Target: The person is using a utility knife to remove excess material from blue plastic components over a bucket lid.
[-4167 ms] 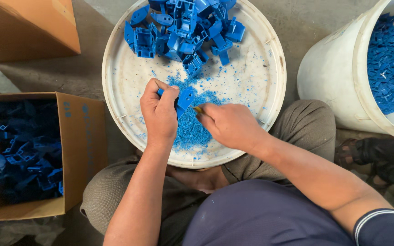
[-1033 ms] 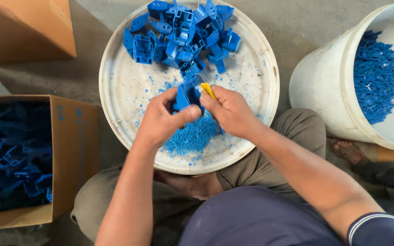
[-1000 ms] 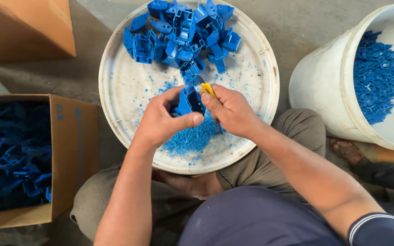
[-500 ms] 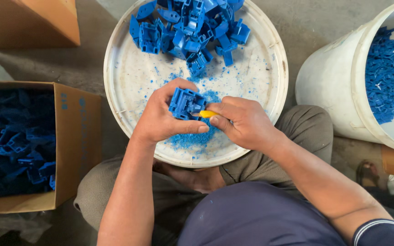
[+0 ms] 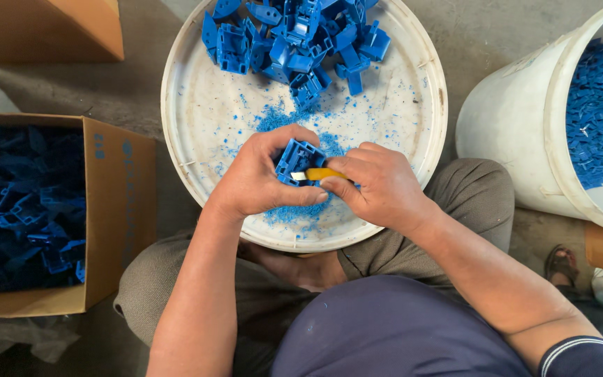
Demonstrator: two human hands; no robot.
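Round white tray (image 5: 399,132) on lap, blue parts (image 5: 294,35) heaped at far side, shavings (image 5: 294,209) below hands. Box (image 5: 116,209) left, bucket (image 5: 518,139) right, both with blue pieces. Left hand (image 5: 259,178) grips blue part (image 5: 300,159) over tray; right hand (image 5: 378,185) pinches yellow knife (image 5: 319,174), blade against it.

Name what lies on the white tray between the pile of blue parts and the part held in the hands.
In the head view, blue shavings lie scattered on the tray between the pile and the held part.
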